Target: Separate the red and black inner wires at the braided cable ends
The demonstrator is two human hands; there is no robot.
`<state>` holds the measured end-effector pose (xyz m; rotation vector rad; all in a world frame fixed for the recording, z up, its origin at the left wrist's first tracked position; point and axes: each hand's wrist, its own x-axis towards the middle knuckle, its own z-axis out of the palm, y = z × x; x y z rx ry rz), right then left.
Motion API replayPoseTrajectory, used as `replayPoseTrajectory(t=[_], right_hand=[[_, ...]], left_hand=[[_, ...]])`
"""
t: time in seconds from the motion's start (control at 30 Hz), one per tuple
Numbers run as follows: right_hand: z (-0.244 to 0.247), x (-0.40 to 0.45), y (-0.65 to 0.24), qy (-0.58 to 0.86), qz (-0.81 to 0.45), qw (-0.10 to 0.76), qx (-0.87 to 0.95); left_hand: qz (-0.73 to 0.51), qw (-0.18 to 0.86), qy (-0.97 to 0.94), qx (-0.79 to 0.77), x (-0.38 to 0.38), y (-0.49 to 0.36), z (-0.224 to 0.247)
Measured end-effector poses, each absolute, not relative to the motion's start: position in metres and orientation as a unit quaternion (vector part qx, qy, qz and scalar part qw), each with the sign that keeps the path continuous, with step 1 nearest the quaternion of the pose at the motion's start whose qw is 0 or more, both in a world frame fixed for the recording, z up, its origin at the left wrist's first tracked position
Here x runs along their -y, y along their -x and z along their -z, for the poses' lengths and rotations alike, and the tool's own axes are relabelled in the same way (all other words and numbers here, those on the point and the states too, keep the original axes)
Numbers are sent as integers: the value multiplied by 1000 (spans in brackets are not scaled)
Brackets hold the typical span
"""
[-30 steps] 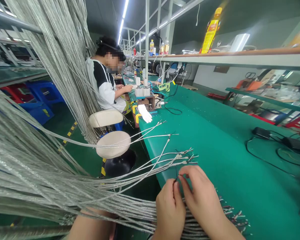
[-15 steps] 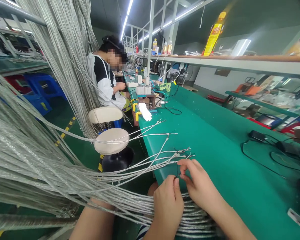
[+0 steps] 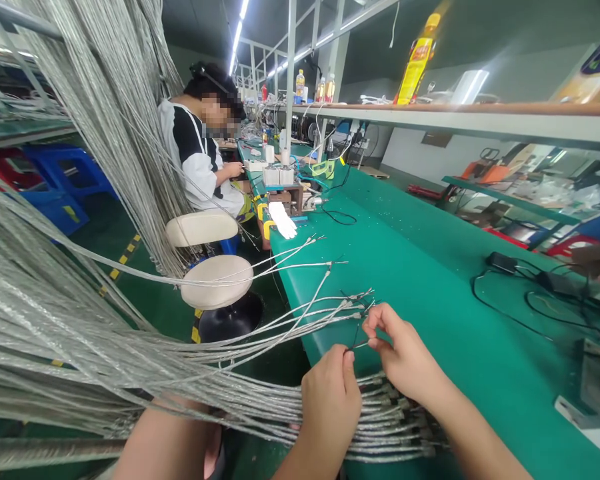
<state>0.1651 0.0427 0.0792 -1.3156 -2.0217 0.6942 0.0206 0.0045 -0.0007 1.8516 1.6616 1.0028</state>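
Note:
My left hand is closed, thumb against fingers, on the end of a silvery braided cable, where thin dark wires stick out. My right hand sits just right of it, its thumb and a finger pinching the tip of a thin wire that runs from the left fingertips. Beneath both hands a bundle of braided cables lies over the bench edge, ends towards the right. Just beyond, several cable ends with stripped dark and pale wires rest on the green bench mat.
Long braided cables hang at the left. A stool stands beside the bench. Further along are a white glove, a small press-like machine and a seated person. Black adapters with cords lie right, under a shelf with bottles.
My right hand has moved slightly up and away from my left, and a length of wire now shows between them. The whole view has shifted a little.

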Motion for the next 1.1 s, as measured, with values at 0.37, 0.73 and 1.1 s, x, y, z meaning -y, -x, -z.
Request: replayPoseTrajectory(t=[0.37,0.73,1.1], right_hand=[[-79,-48,-172,570,-347,368,647],[-34,-35,-122,519,-406,342,670],[-24,-36,-116,529,-504,438,524]], left_hand=[[-460,279,-597,-596,-5,-18,3],[-569,343,-567,-487,-6,-18,18],[-539,325,-600,-493,-5,-14,12]])
